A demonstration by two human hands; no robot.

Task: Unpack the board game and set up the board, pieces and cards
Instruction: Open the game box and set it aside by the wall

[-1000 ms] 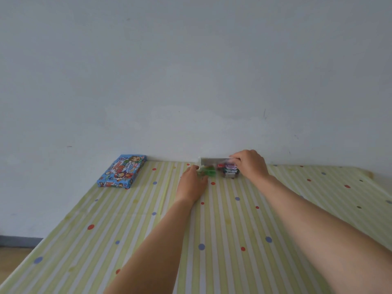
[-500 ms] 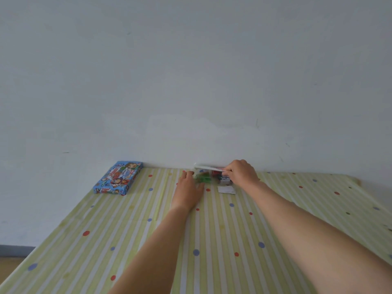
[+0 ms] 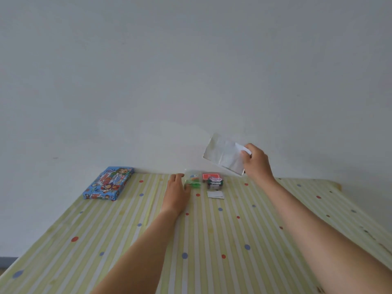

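My right hand (image 3: 257, 164) grips the white tray (image 3: 224, 157) by one edge and holds it tilted in the air, above the far side of the worktop (image 3: 212, 240). My left hand (image 3: 177, 193) lies flat on the worktop with straight fingers, holding nothing, just beside the clear bag (image 3: 193, 182) of green pieces. To the right of the bag stand the red card pack (image 3: 209, 176) and a dark stack (image 3: 215, 183), with a white card (image 3: 215, 194) in front. The blue game box (image 3: 109, 183) lies far left, near the wall.

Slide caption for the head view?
Right hand holds white cardboard tray aloft; left hand rests beside clear bag of green pieces.
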